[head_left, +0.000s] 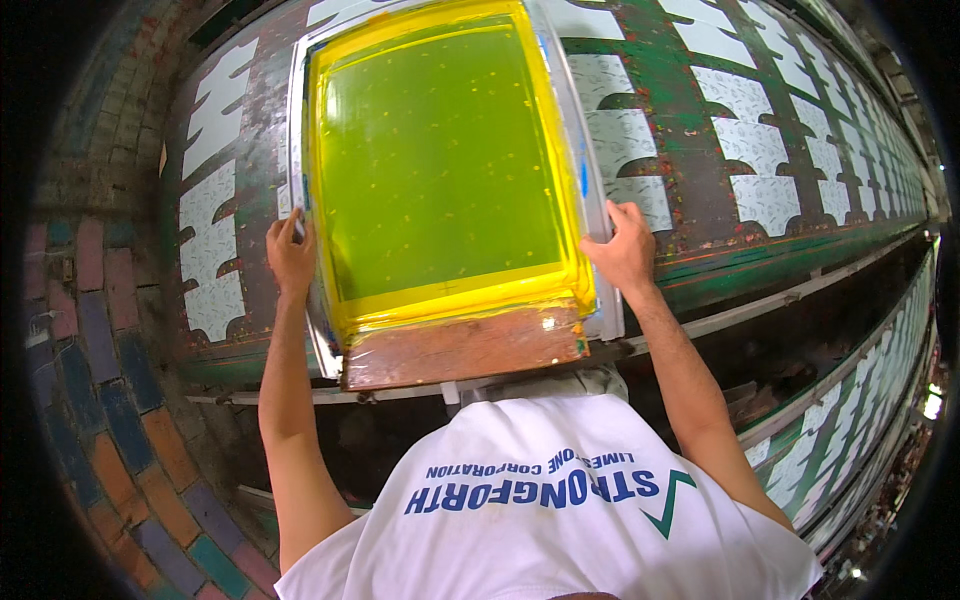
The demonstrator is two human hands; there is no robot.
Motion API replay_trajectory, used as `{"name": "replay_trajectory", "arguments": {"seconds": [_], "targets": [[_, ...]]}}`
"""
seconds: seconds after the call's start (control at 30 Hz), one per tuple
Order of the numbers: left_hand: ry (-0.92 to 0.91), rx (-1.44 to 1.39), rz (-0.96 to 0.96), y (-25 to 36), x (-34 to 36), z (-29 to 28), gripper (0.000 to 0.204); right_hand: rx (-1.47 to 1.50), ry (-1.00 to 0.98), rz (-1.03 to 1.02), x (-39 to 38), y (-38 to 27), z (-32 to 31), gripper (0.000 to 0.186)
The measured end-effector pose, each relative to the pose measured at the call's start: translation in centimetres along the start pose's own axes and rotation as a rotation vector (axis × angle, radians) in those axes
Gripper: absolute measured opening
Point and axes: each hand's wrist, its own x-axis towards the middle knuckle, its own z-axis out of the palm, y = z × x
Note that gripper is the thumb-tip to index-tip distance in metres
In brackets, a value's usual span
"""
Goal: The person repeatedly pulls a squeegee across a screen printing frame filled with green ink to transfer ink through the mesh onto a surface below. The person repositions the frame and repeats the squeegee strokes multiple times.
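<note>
Printing table: long dark surface with a green border, carrying rows of white pieces.
Floor: multicoloured brick paving at the left.
Screen frame: pale rails around a yellow-bordered, green, translucent panel; located in front of the person, over the table, near end projecting past the table edge. Whether it touches the table cannot be told.
Shirt: white, worn by the person, below the screen frame.
Wooden board: brown, glossy strip across the near end of the screen frame.
White pieces: notched outlines, many with a fine pattern, both sides of the screen frame.
Right hand: grips the right rail; thumb toward the panel, fingers bent together outside.
Left hand: grips the left rail, fingers curled; thumb position unclear.
</note>
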Motion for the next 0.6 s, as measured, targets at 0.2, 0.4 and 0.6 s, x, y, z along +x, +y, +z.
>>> {"name": "replay_trajectory", "arguments": {"seconds": [0.2,0.4,0.6], "targets": [[0.086,-0.037,0.015,14.1,-0.4,6.3,0.037,-0.007,-0.045,0.071,2.5,13.0,-6.5,0.068],[0.045,-0.051,0.006,20.8,-1.4,9.2,0.038,0.002,-0.057,0.109,2.9,20.1,-9.5,0.067],[0.055,-0.008,0.044,23.6,-2.6,9.9,0.039,0.035,-0.041,0.088,2.5,22.8,-10.6,0.061]]}}
